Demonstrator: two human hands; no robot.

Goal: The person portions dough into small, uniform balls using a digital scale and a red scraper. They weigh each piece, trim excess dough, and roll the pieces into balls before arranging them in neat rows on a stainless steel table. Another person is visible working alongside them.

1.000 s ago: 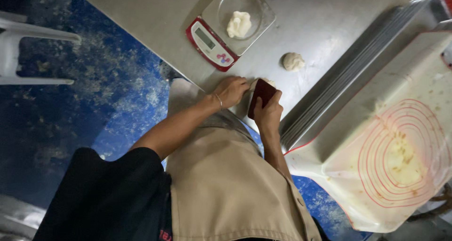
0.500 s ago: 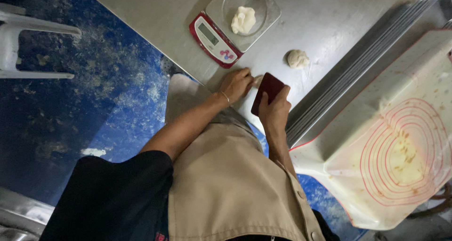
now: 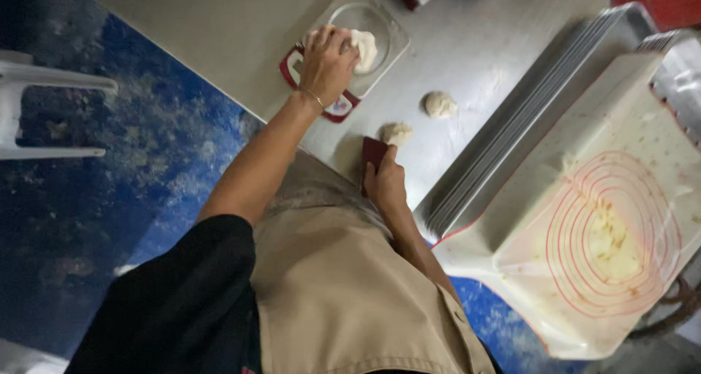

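My left hand [image 3: 326, 61] reaches over the kitchen scale [image 3: 343, 105], its fingers on the lump of dough [image 3: 364, 48] in the clear bowl [image 3: 383, 23] on the scale. Near the table's edge, my right hand [image 3: 385, 185] grips a dark red dough scraper [image 3: 373, 153]. A small piece of dough [image 3: 397, 134] lies just beyond the scraper. Another dough piece [image 3: 440, 104] rests farther right on the steel table [image 3: 475, 45].
A stack of metal trays [image 3: 511, 126] lies to the right, with a silicone baking mat with red rings [image 3: 613, 228] draped over it. A white plastic chair [image 3: 44, 111] stands on the blue floor [image 3: 109, 199] at left. A beige apron [image 3: 343, 301] covers my front.
My left hand has left the spot beside the scraper and moved up to the dough in the bowl on the scale. A second small dough piece now lies by the scraper.
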